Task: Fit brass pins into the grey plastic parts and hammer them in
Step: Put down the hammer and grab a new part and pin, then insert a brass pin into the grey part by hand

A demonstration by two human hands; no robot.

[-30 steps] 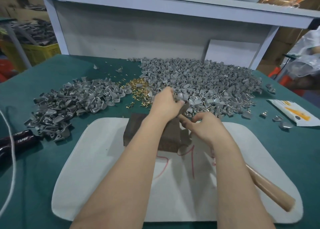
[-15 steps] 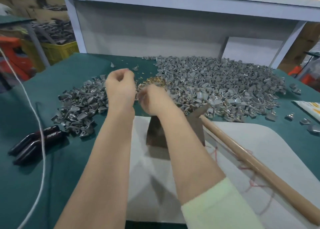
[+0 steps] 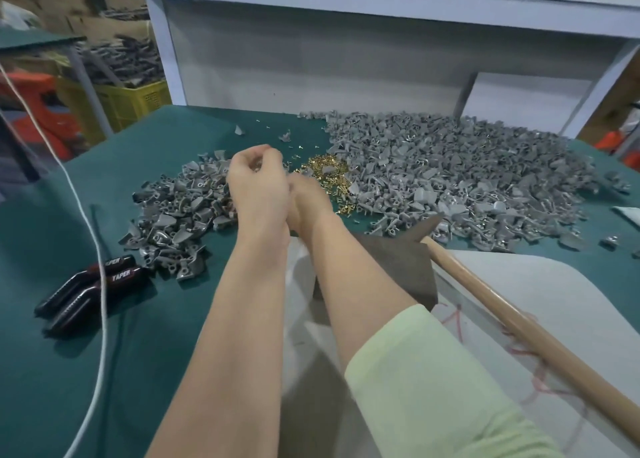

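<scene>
Both hands meet above the green table, close to the heap of brass pins. The left hand hangs over the near edge of the smaller pile of grey plastic parts, back toward the camera and fingers curled in toward the palm. Something small and greyish shows at its fingertips, but it is too blurred to tell whether the hand grips a part. The right hand sits just behind and beside the left wrist, touching or nearly touching it. Only its back shows and its fingers are hidden, so how far they are open and what they hold cannot be told. A pale green sleeve covers the right forearm.

The brass pins lie between the two grey piles, with the larger pile of grey plastic parts spreading to the right. The hammer lies with neither hand on it: its dark head rests at the far corner of a dark block and its wooden handle runs down to the right across the white mat. At the left, a black-handled tool lies by a white cord.
</scene>
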